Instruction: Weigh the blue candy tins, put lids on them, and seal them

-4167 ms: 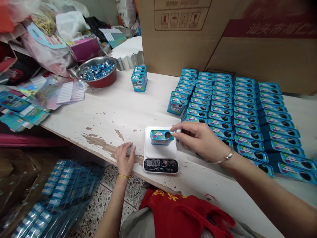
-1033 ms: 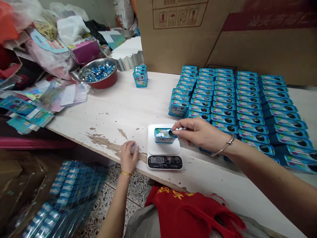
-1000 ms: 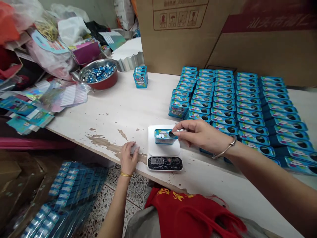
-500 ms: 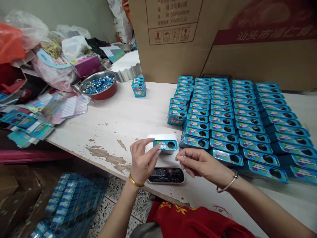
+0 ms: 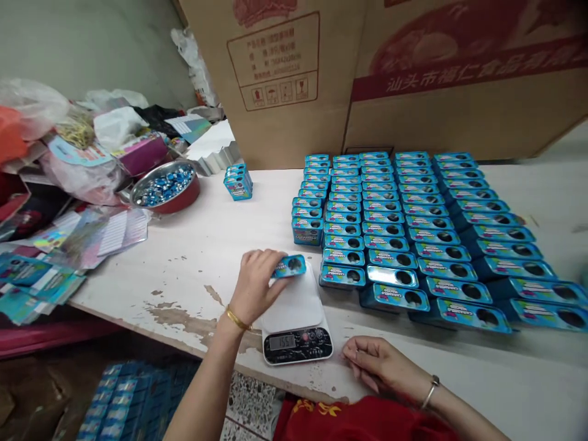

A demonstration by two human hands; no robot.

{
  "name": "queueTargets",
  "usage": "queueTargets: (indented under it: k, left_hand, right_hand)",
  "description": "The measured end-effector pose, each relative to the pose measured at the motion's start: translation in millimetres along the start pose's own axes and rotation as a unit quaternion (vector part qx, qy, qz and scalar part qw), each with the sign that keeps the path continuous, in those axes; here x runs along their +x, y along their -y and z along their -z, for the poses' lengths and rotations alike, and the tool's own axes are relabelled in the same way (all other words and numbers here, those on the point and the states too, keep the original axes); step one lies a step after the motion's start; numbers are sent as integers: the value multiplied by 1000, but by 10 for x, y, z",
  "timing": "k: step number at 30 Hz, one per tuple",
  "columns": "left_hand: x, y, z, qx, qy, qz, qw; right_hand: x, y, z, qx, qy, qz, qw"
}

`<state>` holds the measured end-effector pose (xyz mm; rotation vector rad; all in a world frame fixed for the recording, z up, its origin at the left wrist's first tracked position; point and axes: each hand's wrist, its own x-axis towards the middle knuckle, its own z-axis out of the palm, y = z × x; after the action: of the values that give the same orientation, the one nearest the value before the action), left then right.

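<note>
A small blue tin [image 5: 291, 266] with a round dark window in its lid is gripped by my left hand [image 5: 257, 282], raised over the white plate of a digital kitchen scale [image 5: 297, 346]. The scale's display is lit. To the right of the scale, my right hand [image 5: 370, 361] is low by the table with thumb and fingertips pressed together. What it holds, if anything, is too small to make out. Rows of matching blue tins [image 5: 386, 245] stand just beyond, to the right of the scale.
A red-sided metal bowl [image 5: 179, 199] of shiny blue pieces and a short stack of blue tins [image 5: 238, 184] stand further back. Large cardboard cartons [image 5: 331, 122] rise behind the table. Bags and printed cards [image 5: 110, 236] crowd the left; more tins [image 5: 133, 398] sit below the table.
The tin has come up off the scale in my left hand. My right hand has moved away from the tin, down beside the scale. The head view has shifted.
</note>
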<state>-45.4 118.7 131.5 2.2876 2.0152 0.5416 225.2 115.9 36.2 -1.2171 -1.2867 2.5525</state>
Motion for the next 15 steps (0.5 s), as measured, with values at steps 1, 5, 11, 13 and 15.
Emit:
queueTargets:
  k: [1,5,11,13,15]
  left_hand:
    - [125,53,-4,6,-9,-2,1000]
    - [592,238,-165,12,22,-49,998]
    - [789,337,-528,52,9,-102,993]
    - [824,426,-561,41,-33,-97,994]
    - [930,627,-526,34,-95,-53,993]
  right_hand:
    - [8,-34,19,7,-3,3,1000]
    - [58,-134,46,30,-3,13,999]
    - [180,-220,53,38,-23,23,999]
    - [237,-171,45,32,-67,30,997]
    - [299,-70,16,26,-91,32,995]
